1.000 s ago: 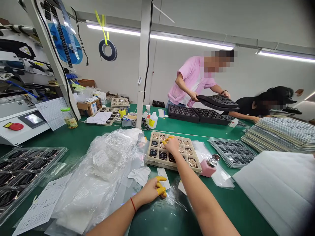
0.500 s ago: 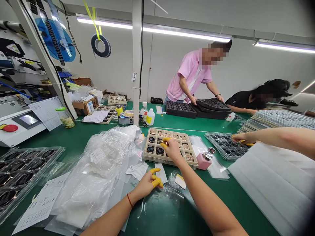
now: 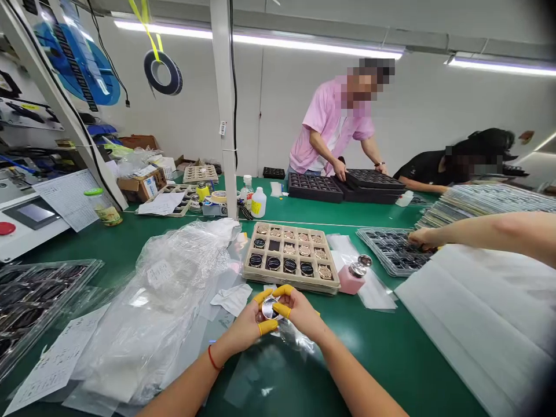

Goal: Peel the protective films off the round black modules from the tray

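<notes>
Beige compartmented tray (image 3: 290,283): holds round dark and gold-toned pieces (image 3: 273,264). Mirror-faced disc (image 3: 268,309), one: nearer you than the tray, clamped between the yellow-capped fingers (image 3: 267,328) of your left hand (image 3: 243,330) and right hand (image 3: 306,315). Pink bottle (image 3: 350,281): just right of the tray. Clear plastic sheeting (image 3: 130,336), crumpled: left of the tray.

A green-topped bench (image 3: 377,341) lay beneath the left hand (image 3: 244,329) and right hand (image 3: 305,316) and stretched well beyond them, a thin pale line crossing its surface. Farther off behind both stood a plain light-grey wall (image 3: 191,136). A white post (image 3: 223,87) rose upright ahead and slightly left of the hands, a black cable (image 3: 235,92) running down it; another white post (image 3: 54,92) slanted farther left. High beyond them glowed a long tube light (image 3: 304,45), with a second tube light (image 3: 504,66) to their right.
</notes>
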### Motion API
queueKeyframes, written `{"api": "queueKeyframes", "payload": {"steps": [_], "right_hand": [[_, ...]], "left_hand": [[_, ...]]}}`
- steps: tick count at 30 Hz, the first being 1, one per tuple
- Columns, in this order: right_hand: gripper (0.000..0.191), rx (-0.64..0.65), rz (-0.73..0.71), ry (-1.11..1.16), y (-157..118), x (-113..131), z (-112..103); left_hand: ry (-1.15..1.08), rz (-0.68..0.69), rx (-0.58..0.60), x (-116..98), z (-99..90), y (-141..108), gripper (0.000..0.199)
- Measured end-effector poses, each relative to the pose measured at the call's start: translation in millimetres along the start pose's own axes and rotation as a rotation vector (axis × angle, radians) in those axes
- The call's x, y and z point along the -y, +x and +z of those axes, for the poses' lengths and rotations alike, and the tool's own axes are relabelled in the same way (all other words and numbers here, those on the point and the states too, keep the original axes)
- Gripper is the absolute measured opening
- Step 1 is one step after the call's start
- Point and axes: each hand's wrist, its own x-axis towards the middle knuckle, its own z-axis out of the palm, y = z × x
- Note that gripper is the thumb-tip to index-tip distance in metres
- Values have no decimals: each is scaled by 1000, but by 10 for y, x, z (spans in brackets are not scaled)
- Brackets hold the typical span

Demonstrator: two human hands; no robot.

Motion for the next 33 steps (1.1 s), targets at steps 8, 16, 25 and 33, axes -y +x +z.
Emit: {"api": "queueKeyframes", "payload": {"steps": [8,16,25,33], "right_hand": [[6,-31,-190,-372,-113,141,39],[11,-88,-108,-858,-11,-25,-282],[19,-19,-48,-954,99,-104,-195],[3,-111,-256,-716,14,17,-78]], "left_hand": [[20,-96,15,-35,82,-27,55],[11,-183,-96,-193,0,-49,59],[45,-237,196,-316,-30,-106,51],[180,-131,2,-126,-126,-29,45]]}}
